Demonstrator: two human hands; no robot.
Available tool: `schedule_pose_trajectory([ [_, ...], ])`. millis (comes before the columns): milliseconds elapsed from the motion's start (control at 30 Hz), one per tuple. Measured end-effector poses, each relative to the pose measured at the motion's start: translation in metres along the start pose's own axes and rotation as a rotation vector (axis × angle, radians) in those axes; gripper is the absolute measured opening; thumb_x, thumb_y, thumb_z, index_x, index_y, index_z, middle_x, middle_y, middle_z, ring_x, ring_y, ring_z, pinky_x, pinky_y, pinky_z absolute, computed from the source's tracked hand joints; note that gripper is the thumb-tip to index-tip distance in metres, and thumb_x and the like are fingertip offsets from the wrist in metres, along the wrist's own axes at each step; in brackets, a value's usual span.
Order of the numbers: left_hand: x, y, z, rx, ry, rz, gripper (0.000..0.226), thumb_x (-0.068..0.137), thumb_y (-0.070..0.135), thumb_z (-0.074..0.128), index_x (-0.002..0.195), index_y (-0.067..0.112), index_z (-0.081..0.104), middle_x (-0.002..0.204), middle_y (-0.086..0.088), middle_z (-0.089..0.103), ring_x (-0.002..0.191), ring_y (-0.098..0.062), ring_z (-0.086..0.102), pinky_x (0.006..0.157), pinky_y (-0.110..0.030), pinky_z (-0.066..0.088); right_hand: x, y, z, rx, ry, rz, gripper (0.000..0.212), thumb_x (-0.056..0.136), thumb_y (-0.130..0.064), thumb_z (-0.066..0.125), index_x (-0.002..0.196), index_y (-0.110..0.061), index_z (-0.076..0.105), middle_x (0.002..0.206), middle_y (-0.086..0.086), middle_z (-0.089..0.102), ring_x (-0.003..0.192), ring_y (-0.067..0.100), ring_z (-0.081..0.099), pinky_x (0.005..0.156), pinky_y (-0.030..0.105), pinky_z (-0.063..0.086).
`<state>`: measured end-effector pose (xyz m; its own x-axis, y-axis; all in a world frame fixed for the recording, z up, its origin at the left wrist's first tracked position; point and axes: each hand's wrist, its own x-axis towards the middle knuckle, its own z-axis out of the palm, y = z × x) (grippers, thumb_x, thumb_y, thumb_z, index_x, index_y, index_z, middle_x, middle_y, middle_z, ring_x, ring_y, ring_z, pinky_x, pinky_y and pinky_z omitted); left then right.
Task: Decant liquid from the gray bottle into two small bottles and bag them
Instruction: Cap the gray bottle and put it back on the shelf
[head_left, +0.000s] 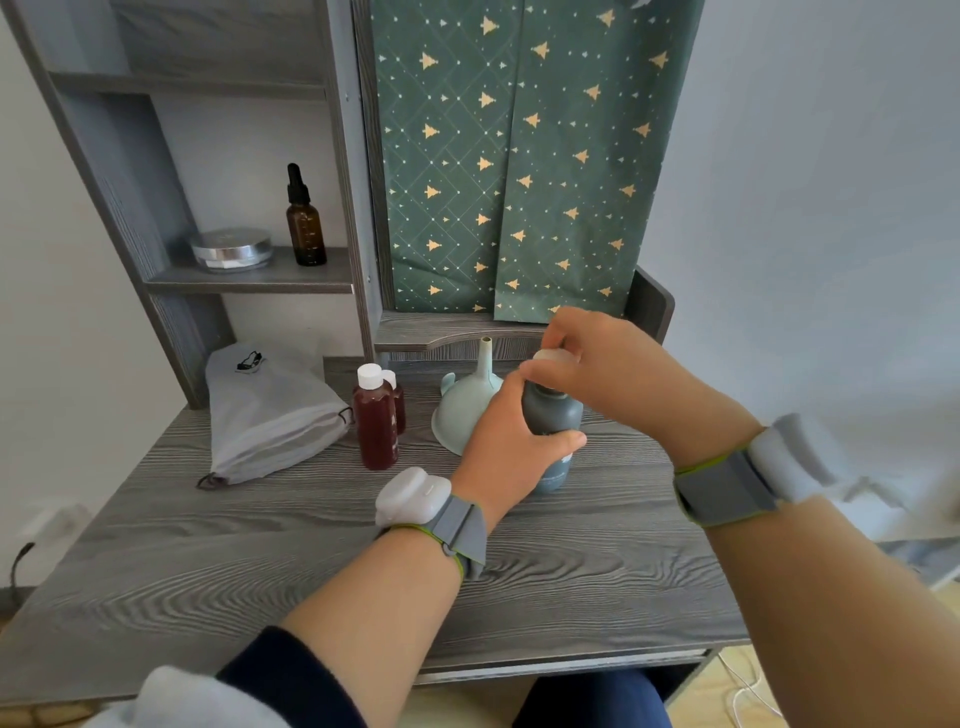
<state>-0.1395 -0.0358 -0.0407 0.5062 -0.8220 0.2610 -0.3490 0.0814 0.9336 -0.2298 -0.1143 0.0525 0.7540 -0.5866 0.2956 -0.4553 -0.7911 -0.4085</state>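
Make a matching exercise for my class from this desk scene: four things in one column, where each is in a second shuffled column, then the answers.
Column A
1. gray bottle
2. funnel
3. dropper bottle
4. drawstring bag

Column B
a. on the shelf beside a silver tin
b. lying at the left of the desk
c. gripped by the left hand and right hand
d. wide end down, spout up

Pairs: 1-c, 2-d, 3-a, 4-b

Shelf (260, 283): amber dropper btl (306, 228), silver tin (231, 250); green tree-print paper (519, 156).
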Motion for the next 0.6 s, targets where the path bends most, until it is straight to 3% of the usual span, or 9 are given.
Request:
schedule_pose_trajectory([
  [167, 0.001, 0.001, -0.001, 0.026, 0.008, 0.008, 0.060, 0.070, 0.023, 0.083, 0.116, 0.039, 0.048, 0.106, 0.019, 0.064, 0.101, 0.005, 0.059, 0.089, -0.018, 0.046, 0.005, -0.003, 0.009, -0.117, 0.050, 0.055, 0.047, 0.081, -0.055, 0.063, 0.089, -0.010, 0.051, 0.088, 0.007, 0.059, 0.077, 0.025, 0.054, 0.063, 0.034, 0.041],
  [300, 0.002, 0.001, -0.003, 0.065, 0.006, 0.005, 0.060, 0.070, 0.026, 0.083, 0.120, 0.031, 0.051, 0.111, 0.013, 0.064, 0.104, -0.005, 0.060, 0.094, -0.027, 0.049, 0.000, 0.001, -0.001, 0.035, -0.025, 0.033, 0.051, 0.081, -0.059, 0.062, 0.110, -0.017, 0.059, 0.108, 0.000, 0.059, 0.096, 0.018, 0.058, 0.083, 0.033, 0.049],
  [400, 0.000, 0.003, -0.003, 0.069, 0.022, -0.005, 0.061, 0.068, 0.028, 0.083, 0.121, 0.027, 0.053, 0.112, 0.008, 0.064, 0.104, -0.010, 0.060, 0.095, -0.033, 0.049, -0.006, 0.002, -0.018, 0.148, -0.108, -0.019, 0.031, 0.089, -0.042, 0.061, 0.120, -0.036, 0.061, 0.120, -0.015, 0.060, 0.109, 0.007, 0.056, 0.091, 0.026, 0.044],
  [467, 0.000, 0.003, -0.003, 0.074, 0.024, -0.002, 0.059, 0.068, 0.028, 0.083, 0.119, 0.028, 0.054, 0.110, 0.009, 0.064, 0.102, -0.010, 0.061, 0.094, -0.033, 0.050, -0.008, 0.002, -0.025, 0.119, -0.182, -0.062, 0.030, 0.092, -0.027, 0.058, 0.118, -0.041, 0.063, 0.119, -0.021, 0.060, 0.110, 0.003, 0.056, 0.093, 0.025, 0.044],
  [600, -0.001, 0.004, -0.006, 0.073, 0.018, 0.005, 0.056, 0.067, 0.030, 0.083, 0.115, 0.032, 0.056, 0.107, 0.011, 0.066, 0.100, -0.008, 0.062, 0.093, -0.034, 0.051, -0.008, -0.003, -0.027, 0.071, -0.206, -0.079, 0.031, 0.091, -0.015, 0.056, 0.109, -0.037, 0.069, 0.110, -0.013, 0.064, 0.103, 0.005, 0.060, 0.091, 0.027, 0.048],
])
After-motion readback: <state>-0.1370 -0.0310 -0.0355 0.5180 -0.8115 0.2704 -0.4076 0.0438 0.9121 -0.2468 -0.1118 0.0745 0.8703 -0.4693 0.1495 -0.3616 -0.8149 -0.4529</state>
